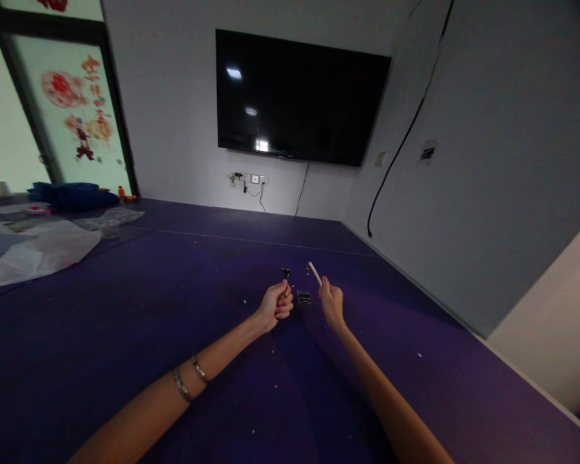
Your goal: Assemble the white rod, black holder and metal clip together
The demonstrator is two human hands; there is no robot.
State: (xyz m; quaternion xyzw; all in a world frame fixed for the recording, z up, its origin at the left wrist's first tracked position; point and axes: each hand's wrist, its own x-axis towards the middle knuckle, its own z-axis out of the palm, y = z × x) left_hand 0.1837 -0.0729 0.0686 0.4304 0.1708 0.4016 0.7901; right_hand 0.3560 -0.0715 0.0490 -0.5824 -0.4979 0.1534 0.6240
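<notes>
My left hand [276, 303] is closed around the handle of a razor [285, 272], whose dark T-shaped head points up and away from me. In my right hand [332, 301] is a slim white stick [314, 274], gripped at its lower end and tilted to the left. A dark speck shows beside the stick's far tip; whether it belongs to the stick I cannot tell. Between the two hands, a small black and silver piece [304, 297] lies on the purple surface [174, 348], too small to name. Neither hand touches it.
White specks are scattered over the purple surface. Clear plastic bags [43, 248] and a dark blue cloth [72, 195] lie at the far left. A black cable [401, 151] hangs down the right wall. A television [299, 96] is mounted on the wall ahead, above sockets [254, 179].
</notes>
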